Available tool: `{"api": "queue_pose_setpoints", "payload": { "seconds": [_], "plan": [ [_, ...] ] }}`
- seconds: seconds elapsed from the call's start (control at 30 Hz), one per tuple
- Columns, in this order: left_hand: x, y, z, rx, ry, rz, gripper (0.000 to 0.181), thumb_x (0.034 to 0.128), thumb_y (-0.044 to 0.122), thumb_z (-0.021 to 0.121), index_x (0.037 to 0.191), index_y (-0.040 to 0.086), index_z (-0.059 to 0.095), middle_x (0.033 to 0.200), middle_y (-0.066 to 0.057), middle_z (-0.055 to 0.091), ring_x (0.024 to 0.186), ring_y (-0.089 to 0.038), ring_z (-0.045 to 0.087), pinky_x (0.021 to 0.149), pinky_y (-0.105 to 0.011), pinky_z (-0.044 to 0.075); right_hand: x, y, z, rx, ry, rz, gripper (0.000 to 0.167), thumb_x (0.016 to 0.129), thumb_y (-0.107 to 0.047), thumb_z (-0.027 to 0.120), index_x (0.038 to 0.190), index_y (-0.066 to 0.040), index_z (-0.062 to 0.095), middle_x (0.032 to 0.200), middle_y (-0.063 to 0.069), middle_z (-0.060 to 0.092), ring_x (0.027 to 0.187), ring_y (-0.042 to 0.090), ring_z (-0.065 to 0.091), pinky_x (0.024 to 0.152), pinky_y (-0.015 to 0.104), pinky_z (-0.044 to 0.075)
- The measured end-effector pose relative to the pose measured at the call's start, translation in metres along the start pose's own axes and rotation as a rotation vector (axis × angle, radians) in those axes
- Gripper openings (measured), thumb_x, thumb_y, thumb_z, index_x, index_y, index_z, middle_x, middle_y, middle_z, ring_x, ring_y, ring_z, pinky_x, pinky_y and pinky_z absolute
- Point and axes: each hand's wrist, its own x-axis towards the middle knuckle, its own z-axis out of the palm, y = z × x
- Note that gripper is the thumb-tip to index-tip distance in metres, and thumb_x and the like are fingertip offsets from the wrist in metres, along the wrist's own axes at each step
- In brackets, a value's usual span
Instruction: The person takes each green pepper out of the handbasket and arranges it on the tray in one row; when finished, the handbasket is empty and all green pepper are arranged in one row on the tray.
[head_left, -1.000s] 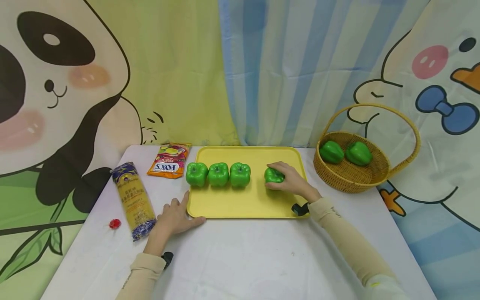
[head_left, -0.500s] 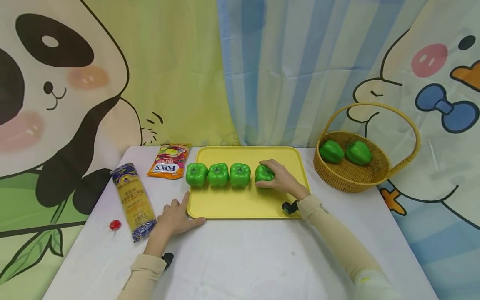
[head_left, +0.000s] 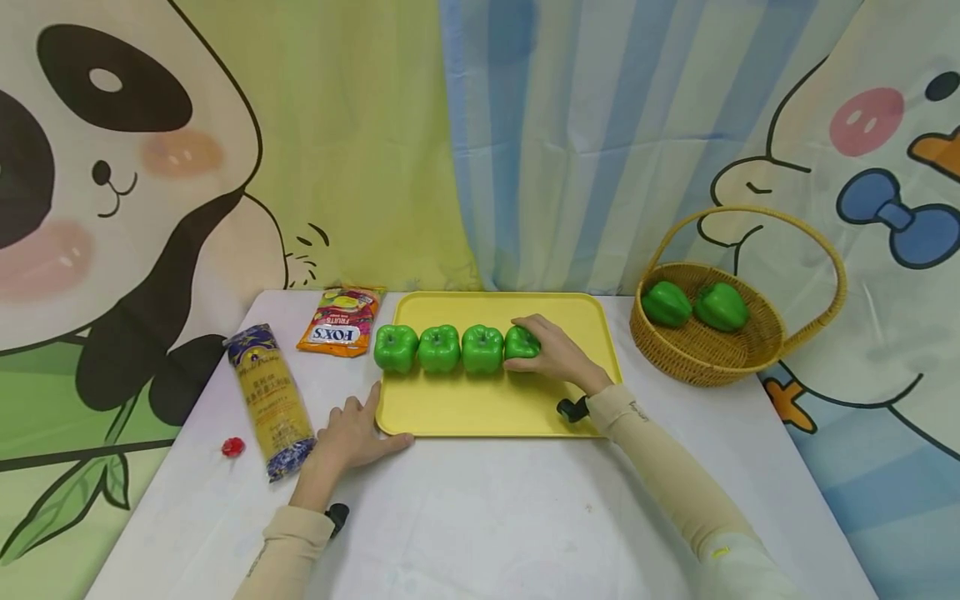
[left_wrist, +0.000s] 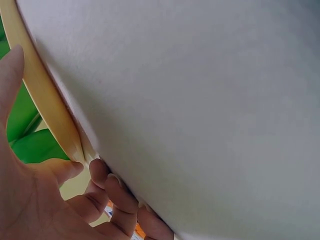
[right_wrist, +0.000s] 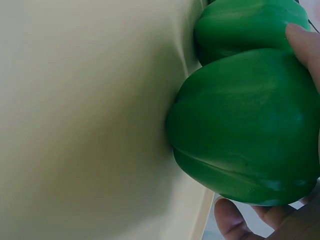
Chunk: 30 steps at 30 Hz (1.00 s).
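My right hand (head_left: pixel 557 354) grips a green bell pepper (head_left: pixel 520 342) on the yellow tray (head_left: pixel 480 412), at the right end of a row. Three more green bell peppers (head_left: pixel 439 348) form the rest of this row, running to the tray's left side. In the right wrist view the held pepper (right_wrist: pixel 245 125) sits against its neighbour (right_wrist: pixel 245 27), thumb and fingers on opposite sides. At the tray's front left corner rests my left hand (head_left: pixel 354 433), fingers spread. The left wrist view has its thumb (left_wrist: pixel 11 75) on the tray's rim (left_wrist: pixel 45 90) and fingertips on the white table.
At the right stands a wicker basket (head_left: pixel 705 371) with a tall handle and two green bell peppers (head_left: pixel 722 307) inside. Left of the tray lie a FOX'S sweets bag (head_left: pixel 342 321), a long pasta packet (head_left: pixel 272 404) and a small red sweet (head_left: pixel 232 447). A curtain (head_left: pixel 525 167) hangs behind.
My right hand has moved left along the tray with its bell pepper, closing the gap to the other three. My left hand has stayed at the tray corner.
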Motion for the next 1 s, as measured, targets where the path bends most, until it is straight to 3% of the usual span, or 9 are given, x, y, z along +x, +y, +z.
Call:
{"api": "queue_pose_setpoints", "payload": {
  "seconds": [0.43,1.0],
  "plan": [
    [-0.001,0.001,-0.002,0.001,-0.004,0.002,0.121,0.0767,0.081,0.063,0.162,0.010,0.015,0.132,-0.032,0.049,0.115,-0.050,0.053,0.088,-0.072,0.049,0.001,-0.006,0.000,-0.008,-0.032,0.073,0.098,0.077,-0.060,0.080,0.152,-0.011,0.040,0.144,0.012,0.051,0.127,0.033,0.055,0.103,0.053,0.050],
    [-0.001,0.001,-0.002,0.003,-0.024,-0.010,0.122,0.0768,0.082,0.061,0.162,0.009,0.013,0.139,-0.034,0.045,0.122,-0.054,0.049,0.092,-0.075,0.045,-0.006,-0.005,-0.011,-0.005,-0.008,0.095,0.101,0.074,-0.061,0.082,0.152,-0.012,0.040,0.148,0.011,0.049,0.137,0.034,0.048,0.112,0.056,0.043]
  ]
}}
